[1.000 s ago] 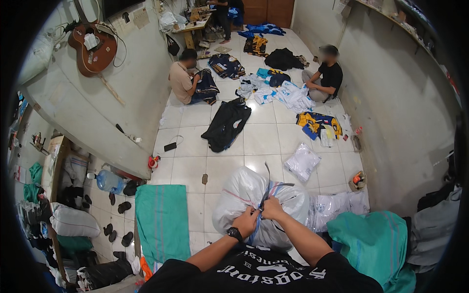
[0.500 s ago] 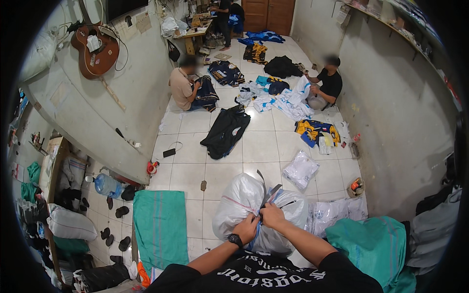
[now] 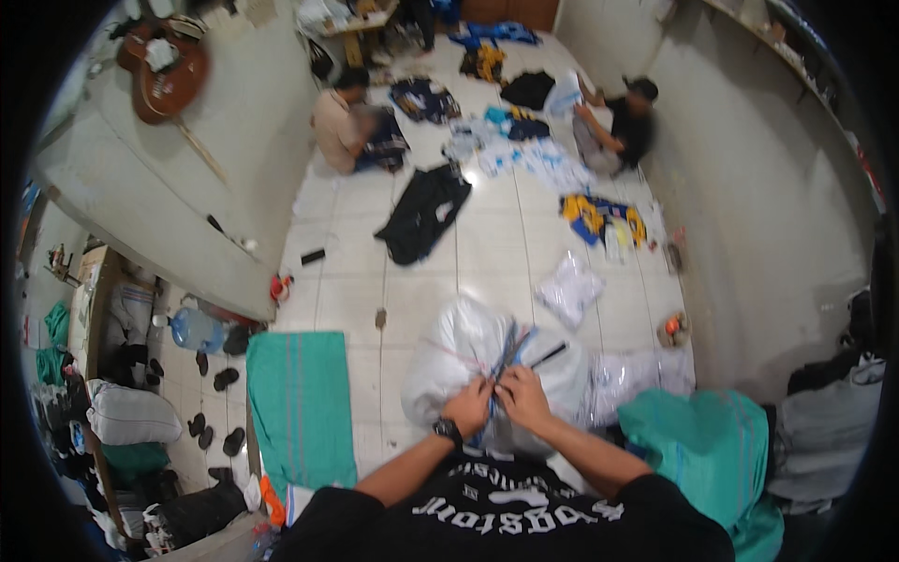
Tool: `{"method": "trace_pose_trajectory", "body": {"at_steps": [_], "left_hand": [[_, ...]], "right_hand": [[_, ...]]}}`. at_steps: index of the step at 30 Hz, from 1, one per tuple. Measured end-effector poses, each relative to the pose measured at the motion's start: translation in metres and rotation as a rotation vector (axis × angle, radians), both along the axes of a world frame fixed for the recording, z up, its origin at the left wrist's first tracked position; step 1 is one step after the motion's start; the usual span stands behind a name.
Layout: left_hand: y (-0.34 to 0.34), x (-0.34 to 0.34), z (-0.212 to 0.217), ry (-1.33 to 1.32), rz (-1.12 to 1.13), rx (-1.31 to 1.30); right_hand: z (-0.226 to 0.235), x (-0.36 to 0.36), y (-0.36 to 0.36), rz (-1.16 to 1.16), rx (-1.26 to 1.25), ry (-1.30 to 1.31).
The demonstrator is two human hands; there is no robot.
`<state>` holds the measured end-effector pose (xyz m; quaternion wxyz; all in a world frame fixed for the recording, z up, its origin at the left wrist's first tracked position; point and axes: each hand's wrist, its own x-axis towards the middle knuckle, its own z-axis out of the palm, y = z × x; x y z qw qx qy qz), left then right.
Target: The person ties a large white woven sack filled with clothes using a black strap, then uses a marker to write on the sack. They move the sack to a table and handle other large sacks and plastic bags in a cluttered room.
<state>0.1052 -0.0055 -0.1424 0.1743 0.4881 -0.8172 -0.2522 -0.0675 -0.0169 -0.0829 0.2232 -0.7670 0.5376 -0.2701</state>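
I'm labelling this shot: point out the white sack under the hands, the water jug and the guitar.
White sack (image 3: 449,348): head view, on its left bulge.
Water jug (image 3: 197,331): head view, on its blue body.
Guitar (image 3: 172,88): head view, on its brown body.

The strap (image 3: 552,354), which stood up toward 12 o'clock 1 second ago, now has its black end pointing to 2 o'clock. The right hand (image 3: 523,397) has shifted from a fist to fingertips drawn beside the left hand (image 3: 468,405). At 1 o'clock, the seated person (image 3: 632,126) has lifted white cloth (image 3: 564,96). The view has dipped and blurred.
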Motion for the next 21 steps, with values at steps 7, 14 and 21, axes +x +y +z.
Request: {"method": "trace_pose_trajectory", "body": {"at_steps": [7, 14, 21], "left_hand": [[0.007, -0.001, 0.005, -0.021, -0.034, 0.004], [0.007, 0.007, 0.022, 0.166, -0.005, 0.067], [0.028, 0.063, 0.059, 0.361, 0.014, 0.133]], "right_hand": [[0.016, -0.017, 0.048, 0.073, 0.053, 0.15], [0.028, -0.004, 0.045, 0.045, 0.007, 0.299], [0.052, -0.058, 0.054, -0.397, -0.026, -0.045]]}}
